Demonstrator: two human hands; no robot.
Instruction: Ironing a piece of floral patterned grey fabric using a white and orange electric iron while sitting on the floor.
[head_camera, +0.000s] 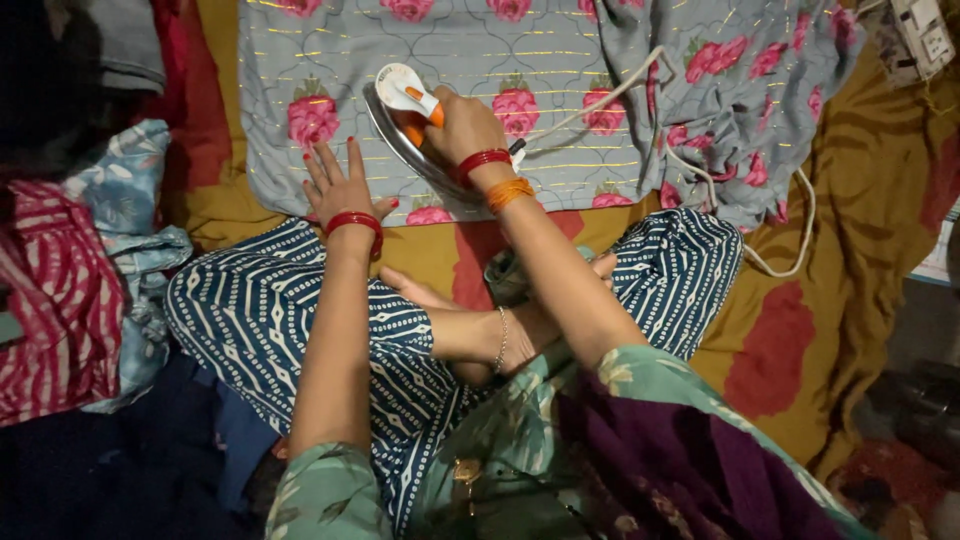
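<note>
A grey cloth with pink roses and gold lines (540, 60) lies spread on a mustard and red sheet (840, 200). My right hand (462, 125) grips the orange and white handle of a clothes iron (405, 115), whose metal sole rests on the cloth near its lower edge. My left hand (338, 185) lies flat with fingers spread on the cloth's lower left edge, just left of the iron. Red bangles circle both wrists, with an orange one also on the right.
The iron's white cord (700, 170) loops right across the cloth toward a power strip (925, 40) at the top right. A pile of folded clothes (90, 260) sits at the left. My crossed legs in blue patterned trousers (260, 310) lie below the cloth.
</note>
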